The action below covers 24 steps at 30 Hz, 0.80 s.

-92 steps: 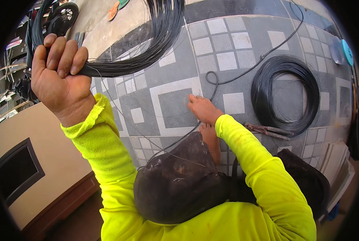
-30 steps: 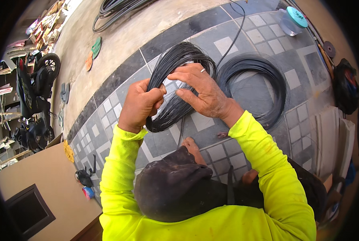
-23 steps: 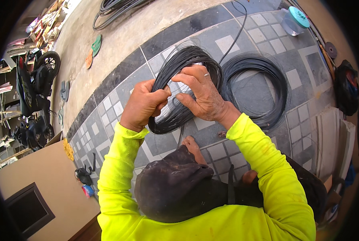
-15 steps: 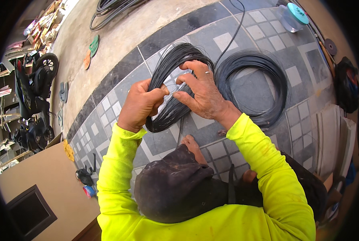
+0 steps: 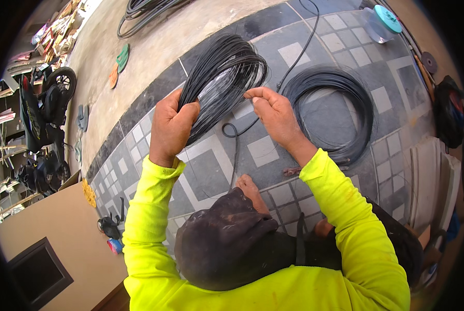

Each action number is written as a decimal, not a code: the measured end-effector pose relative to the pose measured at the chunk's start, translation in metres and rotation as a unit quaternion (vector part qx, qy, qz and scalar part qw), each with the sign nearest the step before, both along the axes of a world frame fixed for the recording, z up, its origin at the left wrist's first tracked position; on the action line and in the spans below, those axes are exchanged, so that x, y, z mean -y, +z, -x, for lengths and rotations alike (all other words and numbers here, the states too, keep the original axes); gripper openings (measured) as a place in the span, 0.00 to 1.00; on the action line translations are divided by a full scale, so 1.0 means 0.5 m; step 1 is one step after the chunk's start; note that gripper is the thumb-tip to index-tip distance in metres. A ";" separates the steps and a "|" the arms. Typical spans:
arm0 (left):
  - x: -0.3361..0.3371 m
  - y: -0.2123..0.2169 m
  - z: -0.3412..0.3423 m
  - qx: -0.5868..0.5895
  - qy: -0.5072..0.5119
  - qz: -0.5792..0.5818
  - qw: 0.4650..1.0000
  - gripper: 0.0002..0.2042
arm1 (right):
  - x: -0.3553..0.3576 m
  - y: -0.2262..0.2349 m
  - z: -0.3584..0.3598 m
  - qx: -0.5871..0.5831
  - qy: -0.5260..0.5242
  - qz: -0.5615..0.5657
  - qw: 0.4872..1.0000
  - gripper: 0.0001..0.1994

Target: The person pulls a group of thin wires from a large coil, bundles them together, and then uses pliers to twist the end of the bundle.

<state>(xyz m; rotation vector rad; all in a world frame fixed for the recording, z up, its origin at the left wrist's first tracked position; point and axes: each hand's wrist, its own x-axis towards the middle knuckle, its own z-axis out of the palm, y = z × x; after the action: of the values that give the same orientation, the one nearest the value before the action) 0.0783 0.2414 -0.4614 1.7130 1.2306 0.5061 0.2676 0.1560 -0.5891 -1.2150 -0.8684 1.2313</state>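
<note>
My left hand (image 5: 173, 127) is closed around the near side of a coil of thin dark wire (image 5: 222, 65), holding it up off the tiles. The coil tilts away from me, its strands fanning out loosely on the right. My right hand (image 5: 277, 116) pinches at the coil's right edge with thumb and forefinger, apparently on a wire strand too thin to make out clearly. A second, larger coil of dark wire (image 5: 361, 111) lies flat on the floor, right of my right hand. Between the two, a thicker black cable (image 5: 299, 57) runs down the tiles with a small loop.
A clear tub with a teal lid (image 5: 386, 20) stands at the far right. Thick black cable (image 5: 149, 10) lies coiled at the top. Green and orange sandals (image 5: 122, 58) rest on the concrete, with a motorcycle (image 5: 43, 111) at left. My bare foot (image 5: 251, 192) is below the hands.
My right hand has moved from over the coil's opening to its right edge, its fingers closing into a pinch. The held coil has tilted and shifted up, uncovering the cable's small loop.
</note>
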 end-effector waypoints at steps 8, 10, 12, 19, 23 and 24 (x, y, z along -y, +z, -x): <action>-0.022 -0.019 -0.013 -0.074 -0.105 -0.169 0.977 0.07 | -0.053 0.089 0.057 -0.450 0.092 -0.022 0.888 0.12; -0.013 -0.015 -0.006 -0.076 -0.115 -0.168 0.976 0.07 | -0.055 0.091 0.067 -0.483 0.073 -0.021 0.872 0.10; 0.005 -0.032 0.006 -0.072 -0.138 -0.172 0.973 0.08 | -0.058 0.102 0.078 -0.472 0.061 0.029 0.879 0.10; 0.048 -0.021 0.003 -0.027 -0.116 0.007 0.993 0.21 | -0.039 0.092 0.096 -0.421 0.038 0.072 0.904 0.10; 0.068 -0.028 -0.016 -0.004 -0.060 -0.042 0.997 0.29 | -0.040 0.108 0.075 -0.386 0.088 0.082 0.915 0.11; 0.066 -0.040 -0.015 -0.006 -0.065 -0.066 0.996 0.30 | -0.043 0.110 0.072 -0.380 0.097 0.085 0.916 0.11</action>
<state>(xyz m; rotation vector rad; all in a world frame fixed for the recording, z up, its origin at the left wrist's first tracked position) 0.0859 0.2084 -0.4813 1.8958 1.1067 0.5079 0.2317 0.1775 -0.5340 -0.6750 -0.3017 1.7943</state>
